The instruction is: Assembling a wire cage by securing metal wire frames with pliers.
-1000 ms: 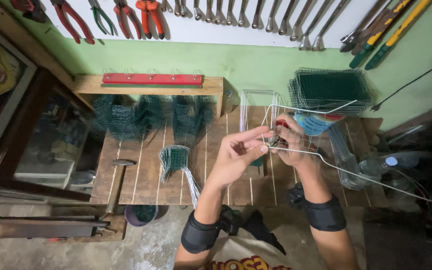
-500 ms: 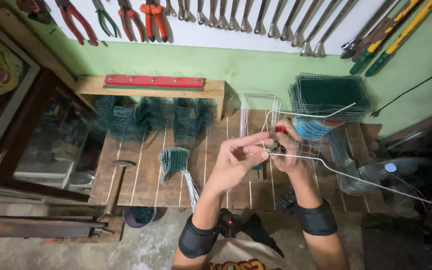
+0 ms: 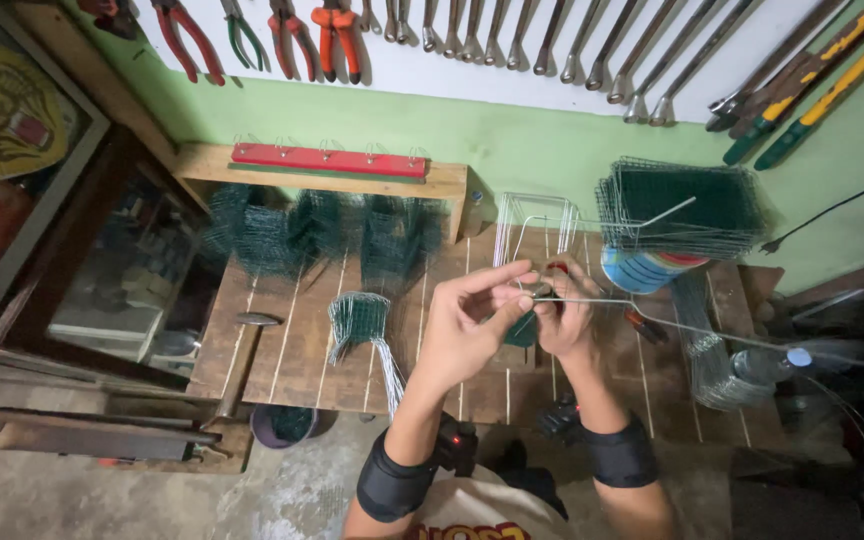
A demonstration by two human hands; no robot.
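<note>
The wooden workbench [image 3: 292, 350] carries a stack of green mesh panels [image 3: 687, 205] at 2 o'clock. At centre, the left hand [image 3: 467, 325] pinches a thin wire rod [image 3: 652, 320] at its near end; the right hand [image 3: 570, 315] closes around a small tool, touching the left fingertips.

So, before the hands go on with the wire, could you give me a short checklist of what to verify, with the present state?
1. Both hands on the work: ok, left hand and right hand meet over the wooden workbench.
2. Long wire held: ok, it runs right from the fingers.
3. Grip firm: cannot tell.
4. Hammer out of the way: ok, at bench's left edge.
5. Bent mesh piece apart from hands: ok.
</note>
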